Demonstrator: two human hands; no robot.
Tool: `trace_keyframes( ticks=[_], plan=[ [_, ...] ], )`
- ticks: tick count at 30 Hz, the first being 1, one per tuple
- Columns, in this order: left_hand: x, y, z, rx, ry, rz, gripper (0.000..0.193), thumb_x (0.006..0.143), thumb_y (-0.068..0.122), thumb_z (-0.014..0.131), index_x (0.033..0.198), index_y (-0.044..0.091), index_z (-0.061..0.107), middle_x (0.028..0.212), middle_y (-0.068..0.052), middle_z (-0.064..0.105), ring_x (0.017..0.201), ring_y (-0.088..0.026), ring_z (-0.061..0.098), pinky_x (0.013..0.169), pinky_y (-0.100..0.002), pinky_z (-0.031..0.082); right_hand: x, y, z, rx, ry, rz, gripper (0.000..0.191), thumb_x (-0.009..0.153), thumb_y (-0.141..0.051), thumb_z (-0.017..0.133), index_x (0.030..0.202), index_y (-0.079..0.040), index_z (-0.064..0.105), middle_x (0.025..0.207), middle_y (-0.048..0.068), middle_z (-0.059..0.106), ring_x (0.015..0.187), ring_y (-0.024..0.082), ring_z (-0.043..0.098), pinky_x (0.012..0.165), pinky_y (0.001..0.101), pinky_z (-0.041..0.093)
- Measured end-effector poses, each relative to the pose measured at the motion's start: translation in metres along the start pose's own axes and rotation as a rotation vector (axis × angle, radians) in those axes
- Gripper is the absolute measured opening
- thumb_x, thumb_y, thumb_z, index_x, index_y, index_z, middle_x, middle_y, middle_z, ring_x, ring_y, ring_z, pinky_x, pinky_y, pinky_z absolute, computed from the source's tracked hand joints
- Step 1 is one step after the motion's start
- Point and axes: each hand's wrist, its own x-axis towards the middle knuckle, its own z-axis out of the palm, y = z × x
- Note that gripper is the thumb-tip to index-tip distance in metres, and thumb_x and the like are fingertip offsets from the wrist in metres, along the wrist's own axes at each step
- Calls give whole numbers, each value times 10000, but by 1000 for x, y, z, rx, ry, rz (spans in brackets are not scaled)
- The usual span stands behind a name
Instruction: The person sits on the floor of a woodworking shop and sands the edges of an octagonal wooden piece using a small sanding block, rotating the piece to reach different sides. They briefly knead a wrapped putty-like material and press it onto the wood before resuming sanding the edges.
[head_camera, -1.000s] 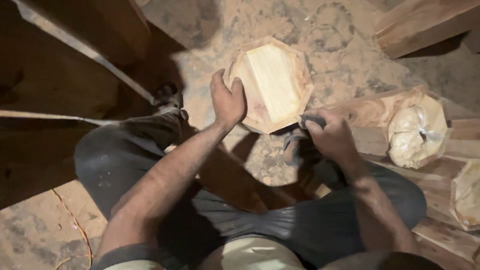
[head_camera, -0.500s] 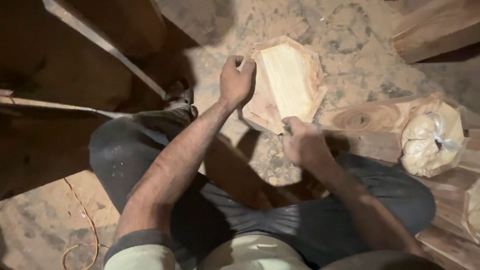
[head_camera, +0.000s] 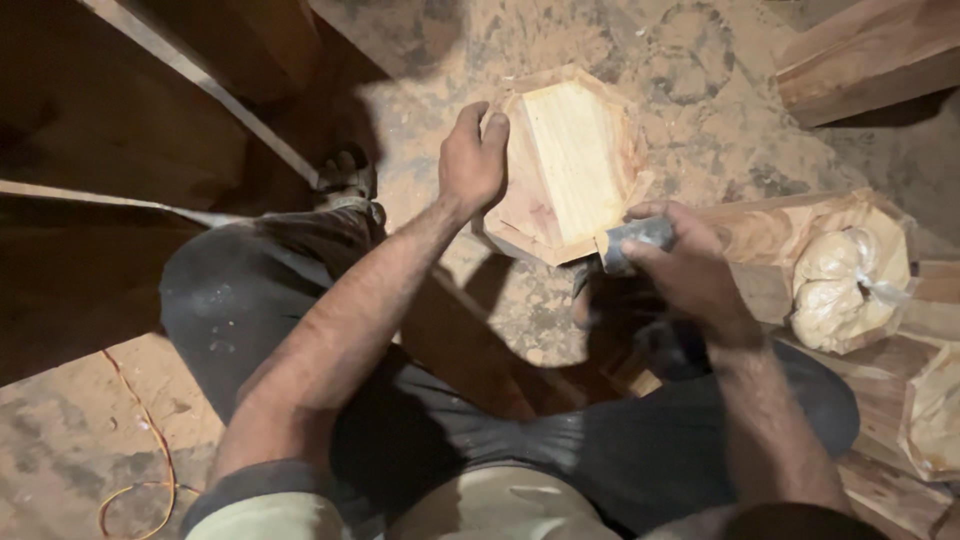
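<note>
Octagonal wooden block (head_camera: 570, 160) stands tilted on the sandy floor (head_camera: 700, 90), frame 12 o'clock. Left hand (head_camera: 472, 155) closed over its 9 o'clock edge. Right hand (head_camera: 680, 265) fisted around grey sanding pad (head_camera: 632, 240) at block's 5 o'clock corner.

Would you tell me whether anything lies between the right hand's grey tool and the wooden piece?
Nothing visible does: the grey tool in the right hand meets the lower right edge of the wooden piece, which the left hand grips.
</note>
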Motion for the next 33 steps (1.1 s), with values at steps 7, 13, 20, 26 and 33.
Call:
trace_keyframes(
  ticks=[7,13,20,26,33],
  plan=[
    [-40,-21,-6,-68,71,65,585,1038,348,477,1486,-25,425,1368,-308,595,1275,-422,593,1076,-440,448,-6,14,-10,-221,45,-257,202,906,-81,731,1106,-48,726,991,80,768,900,156,719,810,286,577],
    [-20,-13,-13,207,-61,-204,533,933,256,521,1417,35,498,1383,-239,590,1275,-395,585,1086,-476,431,-11,25,11,-486,-5,-714,379,803,54,635,1159,-47,717,1067,109,731,991,315,692,893,405,544],
    [4,-2,-15,263,51,235,570,955,325,569,1381,-47,491,1324,-295,584,1229,-442,565,1042,-498,441,-10,27,25,-684,-13,-911,471,717,12,673,1179,-60,729,1183,60,686,1127,301,615,966,459,467],
    [-1,7,-20,304,-17,128,557,979,388,554,1344,-31,526,1282,-265,626,1204,-407,598,1032,-480,462,-20,28,26,-734,-18,-861,469,691,-6,664,1146,-87,747,1207,22,696,1176,267,578,997,462,421],
    [3,4,-21,299,-22,182,562,974,379,563,1314,-69,548,1190,-291,675,1127,-413,652,1007,-466,493,-15,32,30,-688,-3,-875,413,749,-46,727,1162,-57,737,1206,45,675,1156,264,584,1014,448,409]
  ],
)
